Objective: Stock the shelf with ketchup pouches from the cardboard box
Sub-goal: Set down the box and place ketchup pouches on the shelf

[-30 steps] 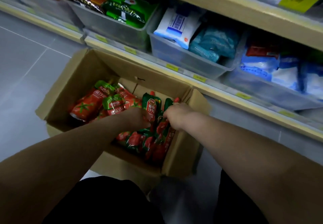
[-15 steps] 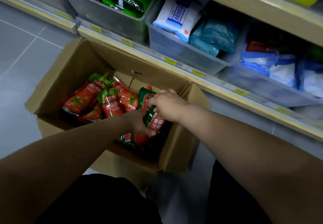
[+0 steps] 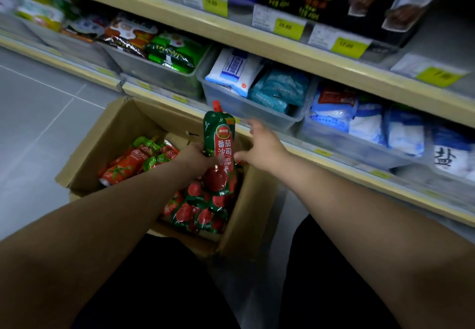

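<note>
Nearest, the cardboard box (image 3: 123, 133) sits open on the floor, full of red-and-green pouches. Above it the left hand (image 3: 195, 156) grips a ketchup pouch (image 3: 219, 149) upright at mid-body: green top, red spout cap, red label, tomato print below. The right hand (image 3: 262, 146) is beside it, fingers spread, holding nothing. Beyond, the shelf (image 3: 334, 160) carries clear bins.

Left hand (image 3: 195, 154) grips ketchup pouch (image 3: 219, 149) upright above cardboard box (image 3: 123, 133); right hand (image 3: 262, 149) spread beside it.
</note>
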`<state>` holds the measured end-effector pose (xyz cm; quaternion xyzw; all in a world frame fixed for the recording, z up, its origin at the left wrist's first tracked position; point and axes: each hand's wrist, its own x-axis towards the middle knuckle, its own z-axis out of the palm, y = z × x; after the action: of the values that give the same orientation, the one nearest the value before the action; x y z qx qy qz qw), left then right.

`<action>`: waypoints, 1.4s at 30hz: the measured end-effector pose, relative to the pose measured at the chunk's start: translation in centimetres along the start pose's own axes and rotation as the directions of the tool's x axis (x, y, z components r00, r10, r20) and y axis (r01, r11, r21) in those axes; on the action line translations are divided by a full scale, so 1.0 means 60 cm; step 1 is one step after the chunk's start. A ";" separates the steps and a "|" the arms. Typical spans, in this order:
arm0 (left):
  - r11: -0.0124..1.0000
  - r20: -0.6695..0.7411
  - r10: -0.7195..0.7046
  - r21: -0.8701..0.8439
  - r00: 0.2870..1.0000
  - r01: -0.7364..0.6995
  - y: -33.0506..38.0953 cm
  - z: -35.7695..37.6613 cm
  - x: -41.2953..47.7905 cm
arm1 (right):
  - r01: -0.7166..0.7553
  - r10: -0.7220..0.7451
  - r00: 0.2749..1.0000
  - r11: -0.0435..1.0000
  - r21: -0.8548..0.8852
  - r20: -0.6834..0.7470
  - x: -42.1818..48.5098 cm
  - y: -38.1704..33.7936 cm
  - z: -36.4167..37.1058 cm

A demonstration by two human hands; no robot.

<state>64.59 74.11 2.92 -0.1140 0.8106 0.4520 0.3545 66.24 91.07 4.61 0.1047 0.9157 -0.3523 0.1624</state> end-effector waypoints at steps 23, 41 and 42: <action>0.775 -0.070 0.616 -0.121 0.784 -0.620 0.347 0.285 -0.131 | 0.155 0.160 0.853 0.832 0.533 -0.497 -0.173 0.201 -0.335; 0.392 -0.093 0.920 0.266 0.382 -0.880 0.560 0.509 -0.140 | 0.215 0.121 0.499 0.942 0.257 -0.858 -0.193 0.367 -0.538; 0.378 -0.086 0.925 0.293 0.370 -0.878 0.568 0.517 -0.135 | 0.211 0.119 0.492 0.945 0.250 -0.862 -0.191 0.375 -0.544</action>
<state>67.87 117.53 20.08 0.3325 0.8154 0.4720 -0.0415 76.41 128.76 17.93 0.2678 0.8035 -0.4004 -0.3497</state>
